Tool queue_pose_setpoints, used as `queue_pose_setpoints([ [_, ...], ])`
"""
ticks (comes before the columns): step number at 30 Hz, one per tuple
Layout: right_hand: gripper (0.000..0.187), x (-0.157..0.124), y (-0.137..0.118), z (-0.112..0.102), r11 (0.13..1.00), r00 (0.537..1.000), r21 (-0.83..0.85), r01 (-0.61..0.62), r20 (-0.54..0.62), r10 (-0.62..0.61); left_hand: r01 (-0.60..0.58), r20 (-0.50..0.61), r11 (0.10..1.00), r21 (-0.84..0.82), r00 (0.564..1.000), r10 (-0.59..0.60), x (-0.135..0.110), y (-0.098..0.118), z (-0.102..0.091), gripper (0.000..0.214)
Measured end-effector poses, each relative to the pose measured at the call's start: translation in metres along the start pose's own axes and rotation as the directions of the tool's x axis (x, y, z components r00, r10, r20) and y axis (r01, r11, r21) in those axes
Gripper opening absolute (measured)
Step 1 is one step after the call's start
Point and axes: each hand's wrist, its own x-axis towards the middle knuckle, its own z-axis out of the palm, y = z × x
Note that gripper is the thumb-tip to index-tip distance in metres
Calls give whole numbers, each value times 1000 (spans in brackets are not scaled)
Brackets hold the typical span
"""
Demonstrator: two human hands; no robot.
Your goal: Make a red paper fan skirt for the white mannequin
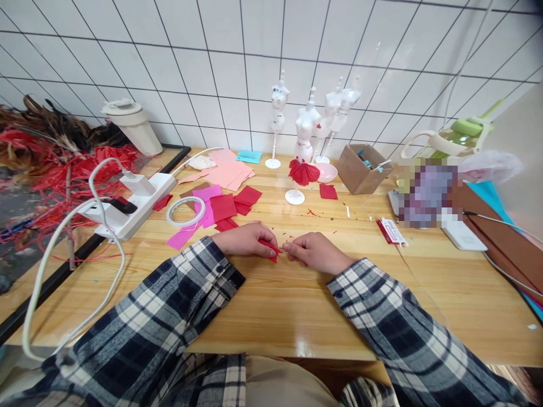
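My left hand [246,238] is closed around a small folded piece of red crepe paper [271,250], its frayed edge sticking out past the fingertips. Just to the right, my right hand [316,251] is closed in a pinch beside that edge; whatever lies between its fingertips is too small to make out. Tiny red scraps dot the table around both hands. Behind them stands a white mini dress form [306,127] wearing a pleated red paper skirt [304,172]. Red paper squares [223,208] and magenta paper [182,236] lie to the left, near a roll of white tape [170,216].
More white dress forms [278,121] stand near the tiled wall. A cardboard box [358,175] and a pink dish [327,172] sit at the back. Pink sheets [229,169], a power strip [159,195] with looping cables and a cup [138,130] occupy the left; a red-and-white packet [391,232] lies right.
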Motion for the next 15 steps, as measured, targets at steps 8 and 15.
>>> queue_pose_setpoints([
  [8, 62, 0, -1, 1, 998, 1000, -62, 3, 3, -2, 23, -9, 1000, 14, 1000, -22, 0, 2, 1, 21],
  [15, 63, 0, -2, 1, 998, 1000, -66, 6, 3, -6, 2, -10, 1000, -11, 1000, -2, 1, 1, 1, 20],
])
